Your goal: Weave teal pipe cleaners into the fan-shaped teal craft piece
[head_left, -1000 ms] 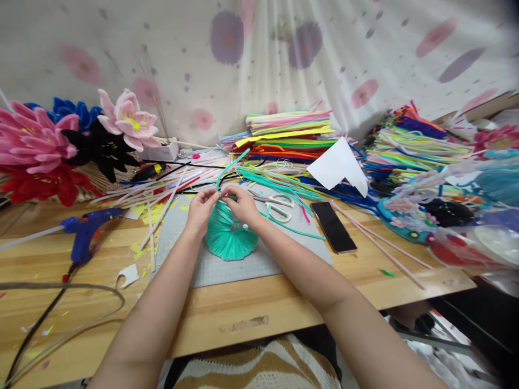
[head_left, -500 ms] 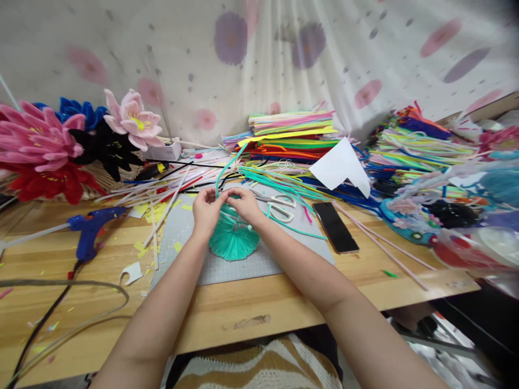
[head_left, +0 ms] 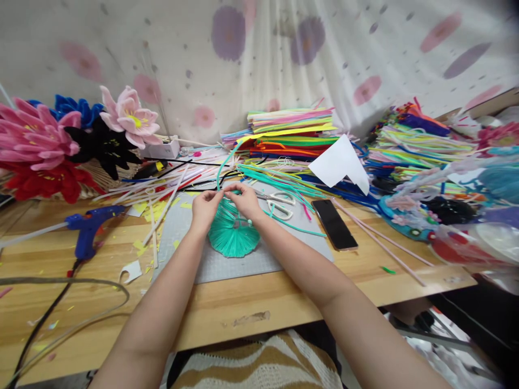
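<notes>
Both hands meet over the grey cutting mat (head_left: 267,266), fingertips close together. A teal pipe cleaner (head_left: 221,168) rises from between them and curves up to the right. My left hand (head_left: 205,208) pinches it near its lower part. My right hand (head_left: 245,202) is closed at the same spot, thumb and finger against the teal strand. Below the hands lies a round, fan-like teal piece (head_left: 234,241) made of many strands, its upper part partly hidden by the fingers. Scissors (head_left: 279,202) with pale handles rest just right of my right hand.
Teal pipe cleaners (head_left: 279,181) lie behind the scissors, below stacked coloured bundles (head_left: 292,127). A phone (head_left: 334,224) and a white paper piece (head_left: 339,162) are on the right. On the left are a blue glue gun (head_left: 87,229), its cable (head_left: 117,286) and fuzzy flowers (head_left: 132,116).
My fingers have shifted slightly on the teal pipe cleaner, and the right fingers look a little more raised. The view has tilted slightly; everything else stays in place.
</notes>
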